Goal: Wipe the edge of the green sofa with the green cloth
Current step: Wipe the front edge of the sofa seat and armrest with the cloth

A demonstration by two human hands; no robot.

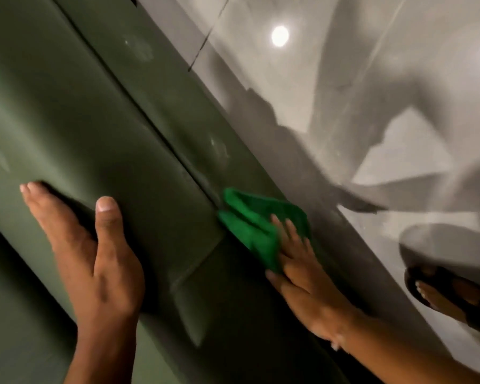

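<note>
Home living room: green sofa (100, 112), glossy tiled floor (372, 65) (ceiling lights reflected), sandalled foot (444, 297).

Green sofa (94, 112): smooth, matt, leather-like upholstery, showing a stitched seam, faint pale smudges and soft dents where it is being pressed. Green cloth (250, 225): a bright, soft, fuzzy textile, appearing crumpled into folds near the sofa's outer edge. Floor (344, 79): large pale tiles with a glossy, polished finish, reflecting round lights and carrying sharp shadows. Sandal (455, 297): dark straps, material not discernible.
</note>
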